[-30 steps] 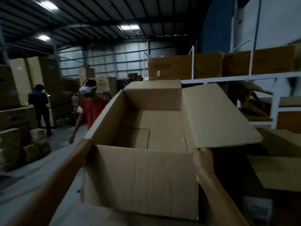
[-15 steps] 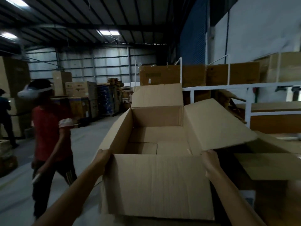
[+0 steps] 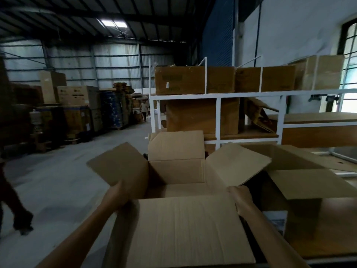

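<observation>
1. The open brown corrugated cardboard box (image 3: 185, 225) fills the near centre of the view, between the two bare hands. All of its top flaps are up and nothing can be seen inside. Its underside is out of view, so I cannot tell whether anything supports it from below.
2. The left grip (image 3: 118, 194) lies against the box's left side, just under the splayed left flap (image 3: 119, 167). The fingers are hidden behind the cardboard, so I cannot tell how far they are closed.
3. The right grip (image 3: 239, 198) sits at the near right corner, curled over the rim beneath the raised right flap (image 3: 237, 165).
4. Just to the right, a second open brown carton (image 3: 309, 182) rests on a wooden tabletop (image 3: 328, 229). Its flap lies close to the held box's right flap.
5. Behind stands a white metal shelving rack (image 3: 218, 120) with closed brown cartons (image 3: 179, 80) along its top.
6. On the left, over the grey concrete floor (image 3: 58, 180), a passer-by's leg (image 3: 11, 200) shows at the edge of the view.
7. Likely risks:
   - The thin walls may buckle under a sideways squeeze, and the box could slip.
   - The right flap could catch on the neighbouring carton or the rack.
   - The raised flaps hide what is ahead, and someone is walking close by.
</observation>
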`<state>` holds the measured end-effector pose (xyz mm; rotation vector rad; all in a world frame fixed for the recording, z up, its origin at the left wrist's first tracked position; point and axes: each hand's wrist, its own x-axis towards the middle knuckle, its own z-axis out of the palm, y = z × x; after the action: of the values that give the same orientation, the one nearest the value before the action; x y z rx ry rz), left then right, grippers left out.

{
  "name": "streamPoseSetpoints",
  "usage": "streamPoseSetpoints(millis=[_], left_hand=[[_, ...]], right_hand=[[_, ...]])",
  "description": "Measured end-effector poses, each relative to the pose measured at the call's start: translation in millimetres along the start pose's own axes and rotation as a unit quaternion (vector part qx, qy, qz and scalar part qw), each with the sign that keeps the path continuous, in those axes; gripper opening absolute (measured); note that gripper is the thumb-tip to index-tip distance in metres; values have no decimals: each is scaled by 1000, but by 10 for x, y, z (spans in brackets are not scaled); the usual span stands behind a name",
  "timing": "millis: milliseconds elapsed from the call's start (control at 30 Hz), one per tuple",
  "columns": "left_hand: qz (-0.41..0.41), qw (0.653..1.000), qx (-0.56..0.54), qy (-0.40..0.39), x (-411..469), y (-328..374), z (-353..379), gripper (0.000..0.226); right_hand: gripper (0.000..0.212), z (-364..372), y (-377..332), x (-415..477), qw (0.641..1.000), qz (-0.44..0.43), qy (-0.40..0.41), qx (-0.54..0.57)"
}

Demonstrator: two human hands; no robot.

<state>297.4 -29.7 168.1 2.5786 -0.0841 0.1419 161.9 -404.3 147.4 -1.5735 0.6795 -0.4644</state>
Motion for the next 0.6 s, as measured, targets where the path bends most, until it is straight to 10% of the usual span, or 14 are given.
streamPoseSetpoints(millis=[167, 400, 600], left_hand=[[73, 963, 257, 8, -265, 349, -39, 23], [244, 895, 110, -357, -733, 1110, -439, 43], [324, 864, 189, -337, -817, 1312, -480, 72]], right_hand=[[18, -260, -122, -226, 979, -87, 1, -185], [33, -422, -437, -647, 922, -135, -176, -317], [28, -565, -755, -941, 834, -186, -367, -368]])
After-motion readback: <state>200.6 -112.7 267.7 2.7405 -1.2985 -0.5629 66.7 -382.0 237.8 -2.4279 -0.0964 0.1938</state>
